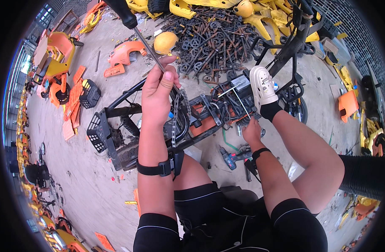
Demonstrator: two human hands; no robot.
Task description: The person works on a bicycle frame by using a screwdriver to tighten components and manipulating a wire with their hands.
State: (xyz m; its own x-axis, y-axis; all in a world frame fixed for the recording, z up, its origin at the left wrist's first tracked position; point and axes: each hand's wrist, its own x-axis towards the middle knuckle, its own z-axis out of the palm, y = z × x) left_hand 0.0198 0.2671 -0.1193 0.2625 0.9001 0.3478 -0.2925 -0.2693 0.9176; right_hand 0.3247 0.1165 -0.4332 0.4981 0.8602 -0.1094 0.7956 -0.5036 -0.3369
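My left hand point(158, 94) is raised and closed around the metal shaft of a long screwdriver point(136, 31) whose black handle points up and away. A grey bicycle chain point(175, 115) hangs down from the same hand. My right hand point(251, 131) reaches down into the black and orange bicycle frame point(201, 115) lying on the ground, its fingers hidden among the parts near the crank. My right foot in a white clog point(261, 86) presses on the frame. Each wrist wears a black strap.
A blue power drill point(234, 157) lies on the concrete between my legs. Behind the frame sits a large pile of rusty bolts and parts point(213, 38), with yellow plastic panels point(251, 10) beyond. Orange panels point(123, 56) and a black basket point(90, 93) lie left.
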